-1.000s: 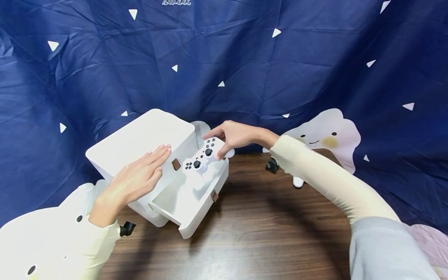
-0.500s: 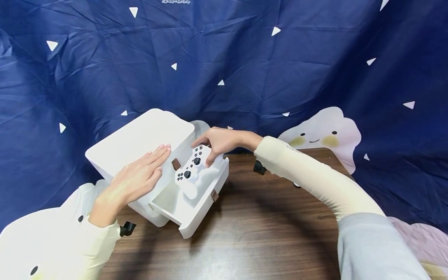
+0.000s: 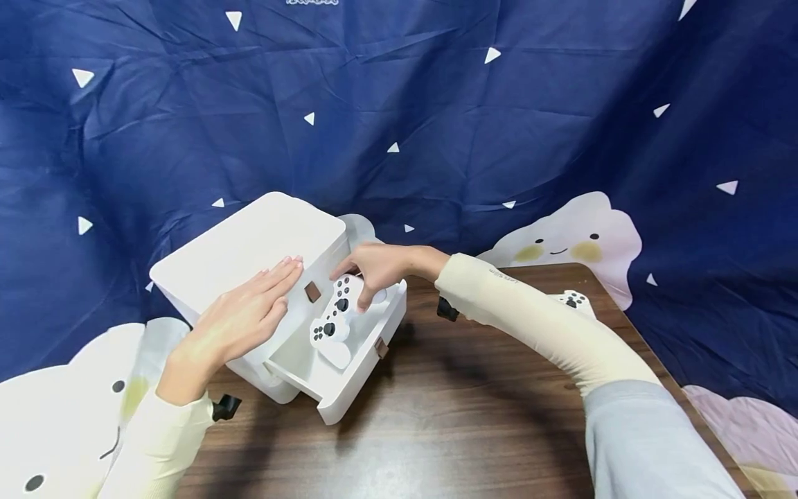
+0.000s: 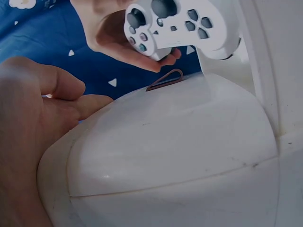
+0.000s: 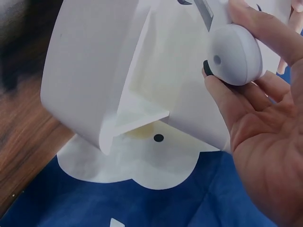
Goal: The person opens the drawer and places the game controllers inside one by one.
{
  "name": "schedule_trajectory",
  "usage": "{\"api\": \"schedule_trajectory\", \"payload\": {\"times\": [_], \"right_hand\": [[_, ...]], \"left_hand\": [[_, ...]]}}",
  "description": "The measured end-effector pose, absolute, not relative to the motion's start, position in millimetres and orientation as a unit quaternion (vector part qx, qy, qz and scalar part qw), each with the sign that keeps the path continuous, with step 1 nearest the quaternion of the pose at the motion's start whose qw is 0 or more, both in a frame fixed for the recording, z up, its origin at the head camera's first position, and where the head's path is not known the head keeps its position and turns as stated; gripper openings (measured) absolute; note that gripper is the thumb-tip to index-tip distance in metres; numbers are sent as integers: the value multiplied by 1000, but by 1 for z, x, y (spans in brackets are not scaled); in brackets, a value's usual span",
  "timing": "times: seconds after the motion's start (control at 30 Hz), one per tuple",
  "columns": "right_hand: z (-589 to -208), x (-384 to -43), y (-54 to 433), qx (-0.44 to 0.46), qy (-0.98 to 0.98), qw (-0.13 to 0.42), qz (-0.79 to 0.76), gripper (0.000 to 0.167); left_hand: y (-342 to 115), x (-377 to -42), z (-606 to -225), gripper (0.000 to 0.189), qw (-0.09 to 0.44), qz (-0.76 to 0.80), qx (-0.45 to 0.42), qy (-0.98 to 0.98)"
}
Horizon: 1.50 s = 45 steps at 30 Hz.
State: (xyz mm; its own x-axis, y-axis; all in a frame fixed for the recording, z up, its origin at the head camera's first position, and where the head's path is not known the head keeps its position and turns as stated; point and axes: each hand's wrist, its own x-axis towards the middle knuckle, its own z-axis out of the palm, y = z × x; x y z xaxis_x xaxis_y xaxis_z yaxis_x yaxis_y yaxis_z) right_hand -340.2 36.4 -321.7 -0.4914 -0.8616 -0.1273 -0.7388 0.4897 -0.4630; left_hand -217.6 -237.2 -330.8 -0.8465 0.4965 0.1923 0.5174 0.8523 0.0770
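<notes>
A white game controller [image 3: 333, 322] with black sticks tilts into the pulled-out drawer [image 3: 364, 378] of a white cabinet [image 3: 249, 242]. My right hand [image 3: 374, 267] grips its upper end between thumb and fingers. The right wrist view shows the controller's rounded grip [image 5: 235, 54] between the thumb and fingers of that hand [image 5: 265, 118]. With its fingers straight, my left hand [image 3: 243, 315] rests flat along the front edge of the cabinet top. In the left wrist view the controller [image 4: 184, 26] hangs over the drawer side, with the left hand [image 4: 38, 104] against the cabinet.
A second white controller [image 3: 573, 300] lies on the wooden table [image 3: 449, 416] at the right, partly hidden behind the right sleeve. The drawer front carries a brown pull tab [image 3: 382, 348], and another tab [image 3: 313, 292] is on the upper drawer. A blue curtain [image 3: 399, 104] hangs behind.
My right hand has moved left and down, bringing the controller lower into the drawer. The second controller has come into sight behind the sleeve. My left hand has stayed in place.
</notes>
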Motion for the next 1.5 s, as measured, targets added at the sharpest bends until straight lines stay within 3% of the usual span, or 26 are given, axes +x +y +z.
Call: {"api": "schedule_trajectory", "payload": {"times": [0.7, 1.13, 1.5], "right_hand": [[-335, -343, 19, -497, 844, 188, -74, 79], [-338, -352, 15, -448, 862, 232, -46, 80], [-347, -355, 8, -443, 868, 226, 14, 78]], "left_hand": [[-231, -220, -330, 57, 86, -68, -269, -957], [-231, -220, -333, 56, 92, -68, -264, -958], [-231, -220, -332, 57, 83, -68, -265, -958]]}}
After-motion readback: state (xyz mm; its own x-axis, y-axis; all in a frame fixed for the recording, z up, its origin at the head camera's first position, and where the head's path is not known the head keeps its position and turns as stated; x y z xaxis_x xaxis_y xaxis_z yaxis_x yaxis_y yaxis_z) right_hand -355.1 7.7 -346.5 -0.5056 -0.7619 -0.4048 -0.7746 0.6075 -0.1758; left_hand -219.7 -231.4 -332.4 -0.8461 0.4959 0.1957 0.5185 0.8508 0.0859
